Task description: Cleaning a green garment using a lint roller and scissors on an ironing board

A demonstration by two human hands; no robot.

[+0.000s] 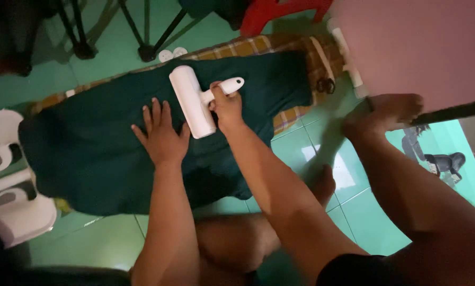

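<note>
— How have you got hold of it?

— My right hand (227, 106) is closed around the handle of the white lint roller (194, 100), fingers wrapped tight, with the handle's tip poking out past my knuckles. The roller's drum lies on the dark green garment (89, 153), near its upper middle. My left hand (160, 135) holds nothing; it rests flat on the cloth with fingers spread, just beside the drum's lower end.

— What worries you from there?

— Mostly the cloth bunching. I judge that if my flat hand eases off, the drum could drag the fabric into a fold instead of rolling over it. My left fingers are also close to the drum, so a stroke angled towards them might run over them.

— And around the garment?

— It lies on a checked mat (248, 47) over the green tiled floor (364, 212), and its near edge hangs past the mat onto the tiles. A long pull could tug more of it off, onto whatever dust is there. My foot (385, 111) sits close to the mat's right end, beside a small dark object I cannot make out, so shifting my weight might catch the mat.
</note>
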